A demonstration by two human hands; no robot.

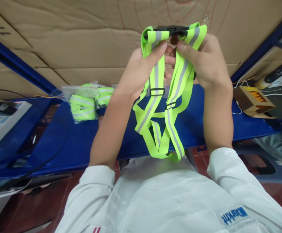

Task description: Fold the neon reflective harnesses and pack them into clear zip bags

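Note:
I hold up a neon yellow reflective strap harness (155, 110) with grey stripes, its loops hanging down in front of my chest. My left hand (141, 69) pinches the left strap just below the black plastic buckle (172, 30) at the top. My right hand (204, 61) pinches the right strap beside the buckle, thumb on the band. Two black slide adjusters (157, 92) sit on the straps lower down. Both hands are closed on the webbing, thumbs almost touching.
A blue metal shelf (77, 142) runs across in front of me. On it lie clear bags of folded yellow reflective straps (87, 102). A small open cardboard box (252, 102) and cables sit at the right, a white box (0, 123) at the left. Large cardboard sheets (82, 38) stand behind.

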